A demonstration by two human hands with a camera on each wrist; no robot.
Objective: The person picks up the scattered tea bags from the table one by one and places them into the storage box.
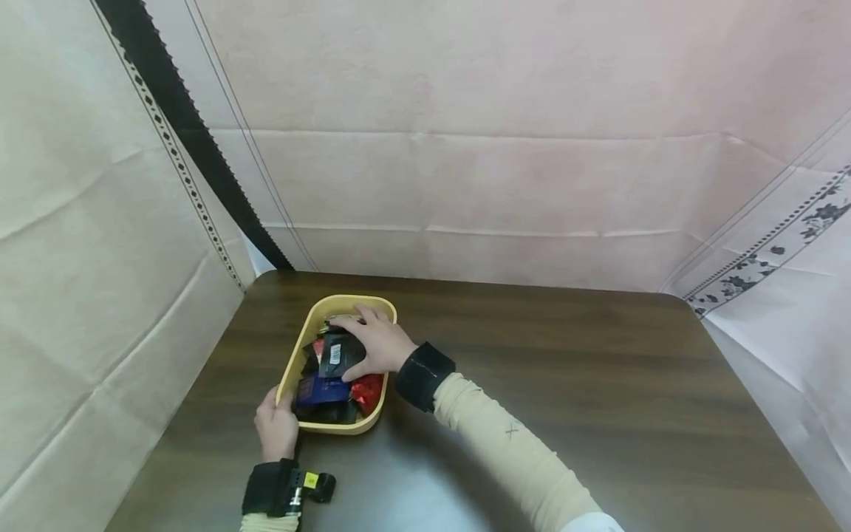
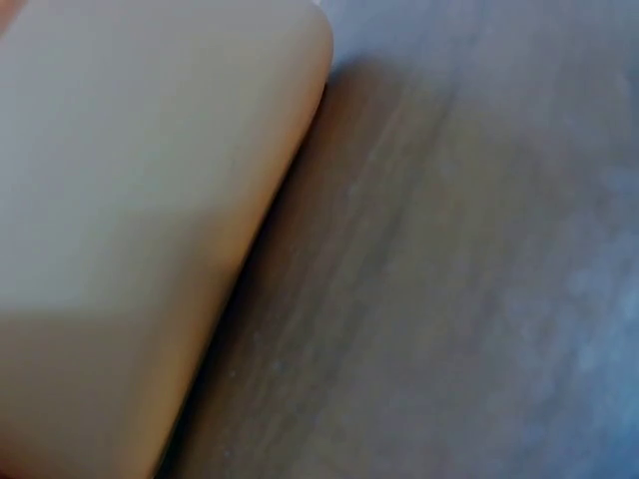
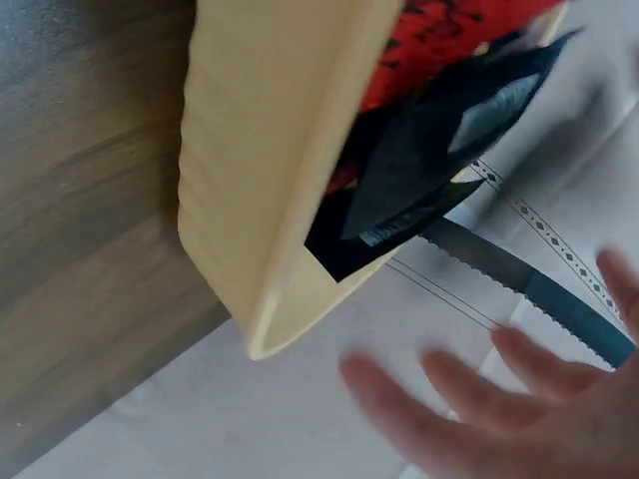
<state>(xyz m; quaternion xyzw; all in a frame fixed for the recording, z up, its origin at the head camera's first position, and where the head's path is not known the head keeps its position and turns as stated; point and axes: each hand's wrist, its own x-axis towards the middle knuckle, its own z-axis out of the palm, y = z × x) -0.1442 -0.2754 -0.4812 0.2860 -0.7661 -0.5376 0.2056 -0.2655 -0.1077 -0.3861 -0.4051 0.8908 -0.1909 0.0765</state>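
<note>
A yellow plastic basket stands on the table, holding several small packets. My left hand grips its rim at the near left corner. In the left wrist view only the basket's outer wall shows, without the fingers. Over the basket's contents is my right hand, its fingers spread above a black packet with a white label. The right wrist view shows these fingers apart, with nothing between them. A blue packet and a shiny red packet lie nearer the front of the basket.
Dark wood-grain table extends to the right of the basket. Pale cloth hangs behind the table and at both sides, with a black strip at the back left. A black wristband with a small camera sits on the left wrist.
</note>
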